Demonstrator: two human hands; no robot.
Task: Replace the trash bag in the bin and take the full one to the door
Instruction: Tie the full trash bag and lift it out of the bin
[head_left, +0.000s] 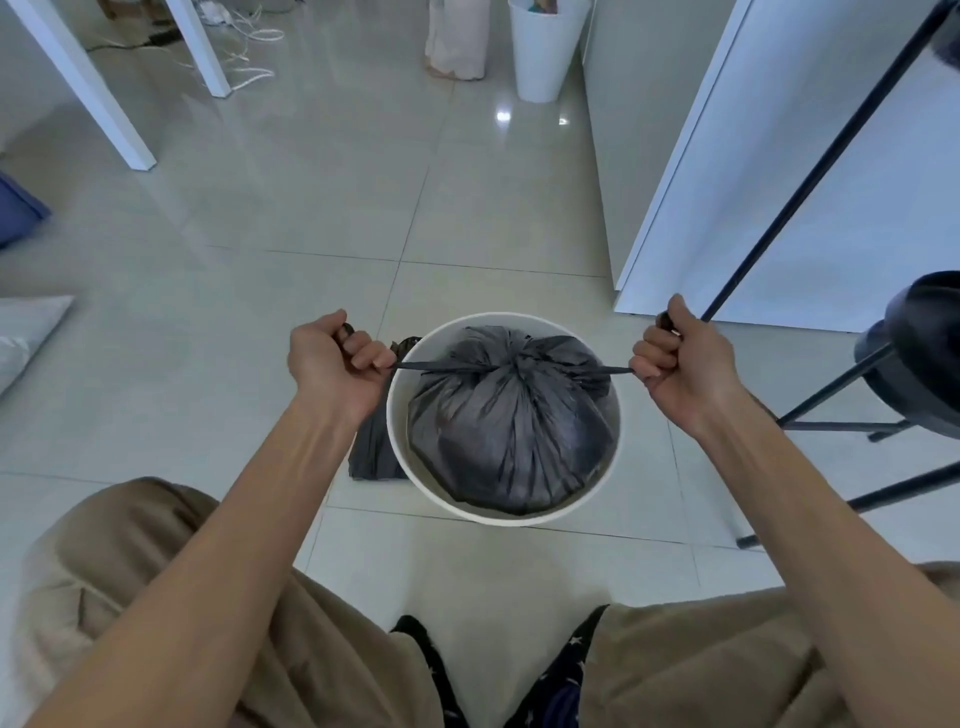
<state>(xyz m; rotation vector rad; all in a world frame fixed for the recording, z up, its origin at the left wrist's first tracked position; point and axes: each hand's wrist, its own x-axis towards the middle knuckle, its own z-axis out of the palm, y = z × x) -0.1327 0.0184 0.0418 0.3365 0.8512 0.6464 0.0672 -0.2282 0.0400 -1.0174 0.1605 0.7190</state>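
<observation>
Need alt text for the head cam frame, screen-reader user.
Seen from above, a left hand and a right hand pull two black ties apart to knot a full black trash bag sitting in a round white bin. A folded black bag lies on the floor beside the bin.

Black bag in white bin; another black bag on pale grey tile floor. Tan shorts, second white bin, black stool.

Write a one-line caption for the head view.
Both hands, left and right, pull the black bag's ties apart, cinching it inside the white bin.
</observation>
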